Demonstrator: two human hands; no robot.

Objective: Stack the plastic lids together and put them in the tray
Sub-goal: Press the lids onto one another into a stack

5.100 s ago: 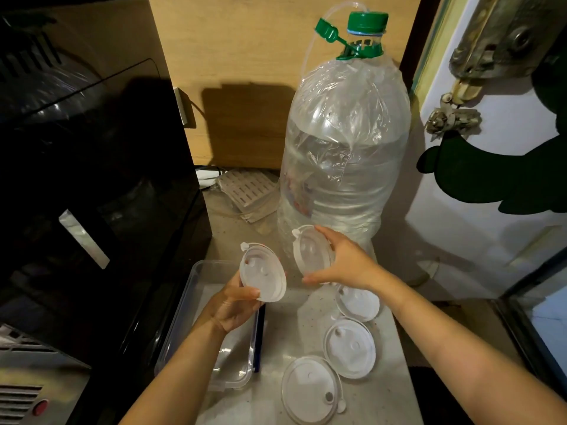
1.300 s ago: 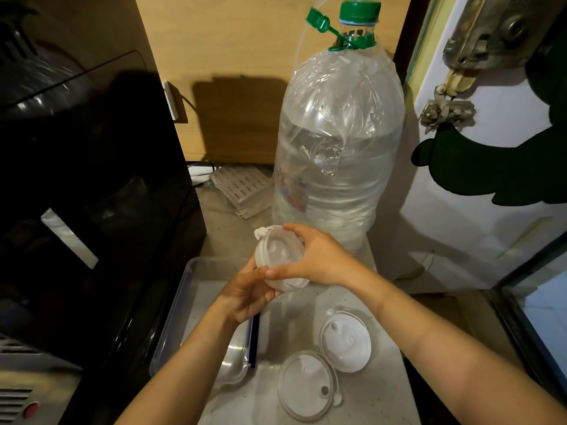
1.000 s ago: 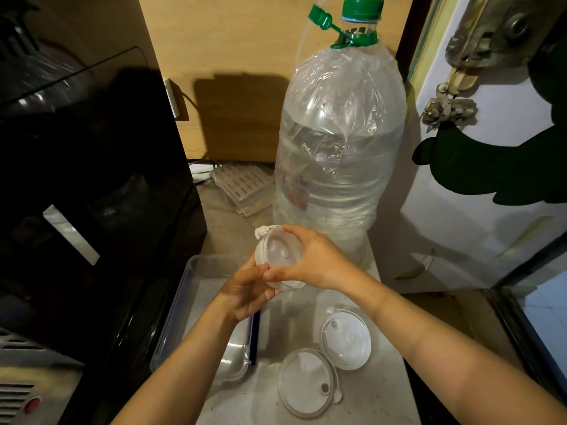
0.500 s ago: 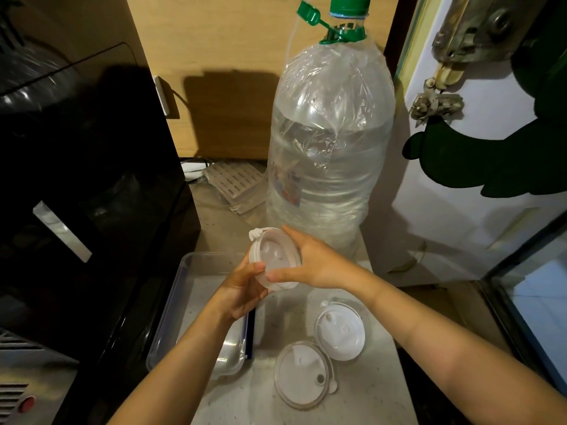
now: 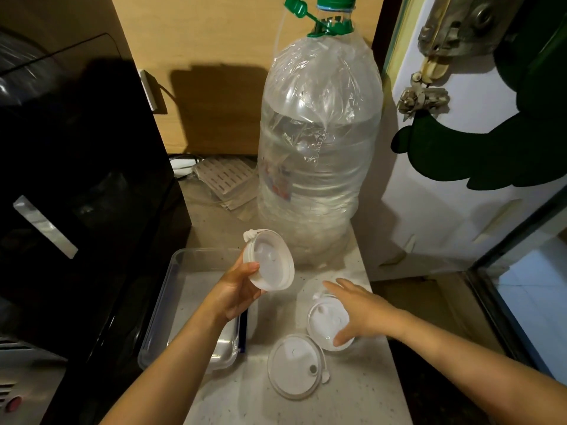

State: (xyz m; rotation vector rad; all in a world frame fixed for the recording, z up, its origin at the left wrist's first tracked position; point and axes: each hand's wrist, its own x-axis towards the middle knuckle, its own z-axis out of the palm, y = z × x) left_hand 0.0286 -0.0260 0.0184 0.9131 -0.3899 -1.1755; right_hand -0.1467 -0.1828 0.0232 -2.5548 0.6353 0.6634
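My left hand (image 5: 236, 294) holds a small stack of round translucent plastic lids (image 5: 270, 259) tilted up above the right edge of the clear rectangular tray (image 5: 167, 297). My right hand (image 5: 357, 311) is spread over a white lid (image 5: 322, 323) lying flat on the counter, fingertips touching it but not closed around it. Another lid (image 5: 293, 368) lies on the counter just in front and to the left of that one.
A large water bottle (image 5: 319, 148) with a green cap stands right behind the lids. A black appliance (image 5: 76, 194) walls off the left side. A white door (image 5: 460, 179) is on the right, and the counter edge drops off there.
My right hand let go of the stack and dropped down to the white lid on the counter. My left hand keeps the stack alone, slightly raised.
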